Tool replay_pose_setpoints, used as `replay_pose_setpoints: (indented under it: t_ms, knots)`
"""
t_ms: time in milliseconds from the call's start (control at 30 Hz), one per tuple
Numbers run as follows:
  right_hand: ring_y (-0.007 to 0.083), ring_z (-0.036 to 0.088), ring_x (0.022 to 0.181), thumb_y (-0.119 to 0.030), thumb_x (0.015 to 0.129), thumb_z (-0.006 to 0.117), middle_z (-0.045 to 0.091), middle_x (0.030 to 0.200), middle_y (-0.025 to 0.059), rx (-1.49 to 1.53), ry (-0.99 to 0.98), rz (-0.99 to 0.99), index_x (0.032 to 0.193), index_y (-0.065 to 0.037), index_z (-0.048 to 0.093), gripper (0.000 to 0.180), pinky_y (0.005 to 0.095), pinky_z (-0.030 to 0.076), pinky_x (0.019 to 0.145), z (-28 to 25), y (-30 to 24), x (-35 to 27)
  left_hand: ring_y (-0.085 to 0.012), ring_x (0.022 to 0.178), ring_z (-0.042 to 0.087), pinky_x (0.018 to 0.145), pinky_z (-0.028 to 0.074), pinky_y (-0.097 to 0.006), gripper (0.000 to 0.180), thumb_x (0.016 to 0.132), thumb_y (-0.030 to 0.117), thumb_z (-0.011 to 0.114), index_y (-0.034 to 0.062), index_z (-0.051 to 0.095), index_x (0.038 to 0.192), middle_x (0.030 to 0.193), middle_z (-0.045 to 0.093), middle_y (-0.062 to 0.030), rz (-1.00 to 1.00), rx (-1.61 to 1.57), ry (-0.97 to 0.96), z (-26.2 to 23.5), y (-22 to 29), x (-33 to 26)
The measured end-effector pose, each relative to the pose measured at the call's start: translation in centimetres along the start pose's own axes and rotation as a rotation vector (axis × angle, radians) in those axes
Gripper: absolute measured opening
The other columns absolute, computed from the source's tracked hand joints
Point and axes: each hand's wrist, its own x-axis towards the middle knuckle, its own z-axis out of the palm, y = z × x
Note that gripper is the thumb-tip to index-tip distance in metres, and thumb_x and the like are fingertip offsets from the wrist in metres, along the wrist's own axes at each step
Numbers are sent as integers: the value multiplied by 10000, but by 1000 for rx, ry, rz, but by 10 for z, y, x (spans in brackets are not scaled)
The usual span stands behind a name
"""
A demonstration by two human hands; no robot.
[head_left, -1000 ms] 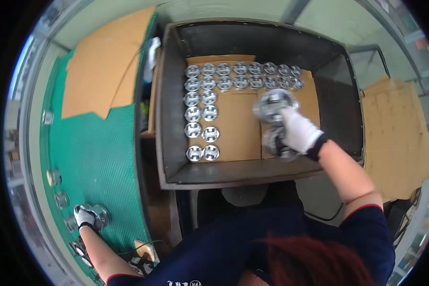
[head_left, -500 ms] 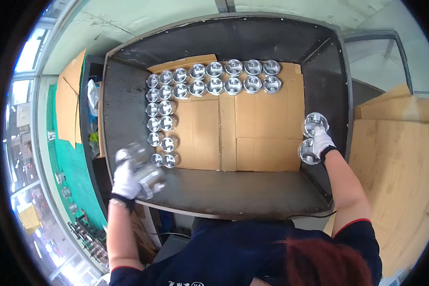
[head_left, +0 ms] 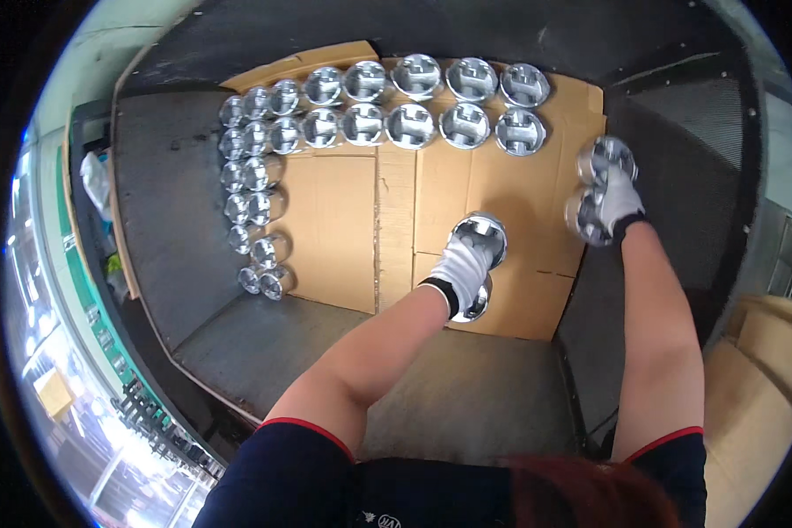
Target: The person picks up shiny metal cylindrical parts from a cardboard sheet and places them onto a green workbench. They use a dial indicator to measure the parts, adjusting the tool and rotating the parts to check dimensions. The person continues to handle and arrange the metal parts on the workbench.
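Head view: left grip (head_left: pixel 463 271), white-gloved, closes around two pistons (head_left: pixel 496 238) over the cardboard (head_left: pixel 330 229); fingertips hidden, contact with cardboard unclear. Right grip (head_left: pixel 620 195) holds two more near the box's (head_left: pixel 678 141) right wall, detail blurred. Leftmost standing pistons (head_left: pixel 234 143) overlap; sleeves (head_left: pixel 282 471), cut off below.

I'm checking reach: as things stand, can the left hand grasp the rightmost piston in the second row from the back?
Probably not: the left hand looks full, with two pistons in its grip. The way seems free, though, with bare cardboard between the hand and the row's rightmost piston.
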Motion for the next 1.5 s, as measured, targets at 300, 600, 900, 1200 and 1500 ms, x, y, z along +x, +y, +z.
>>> replay_pose_setpoints:
  t_ms: [300,600,900,1200,1500]
  knots:
    - [244,662,1039,-314,1072,396,651,1193,124,-475,140,-148,1398,-120,533,403,402,537,939,-11,-9,122,-305,1317,549,1134,366,-456,648,940,327,618,44,452,1499,1469,553,-120,-51,167,-217,14,9,95]
    - [399,502,1352,-26,948,502,480,1483,257,-1007,252,-255,1486,-91,429,547,435,434,1125,-13,1,179,-297,1241,569,1118,341,-485,531,921,292,603,37,529,1381,1309,639,-128,-100,186,26,44,21,146]
    - [417,437,1404,-83,958,513,297,1595,257,-1228,289,-204,1550,-119,340,618,457,385,1171,-16,-9,160,-383,1373,438,1179,307,-485,700,763,138,704,24,475,1415,1427,497,-240,-330,-318,535,56,-83,89]
    - [391,474,1368,-209,855,753,495,1463,254,-1263,18,-766,1489,-64,415,733,449,416,1133,97,-78,106,-410,1503,256,1161,393,-463,1148,834,301,745,101,-65,1622,1689,42,-203,-1424,-453,-260,116,-228,109]
    - [461,566,1221,-92,747,817,567,1318,299,-1125,120,-521,1381,-33,426,747,491,486,1037,137,-35,167,-480,1475,278,1107,428,-474,987,929,262,616,33,-53,1617,1684,30,-235,-1453,-447,-301,101,-221,109]
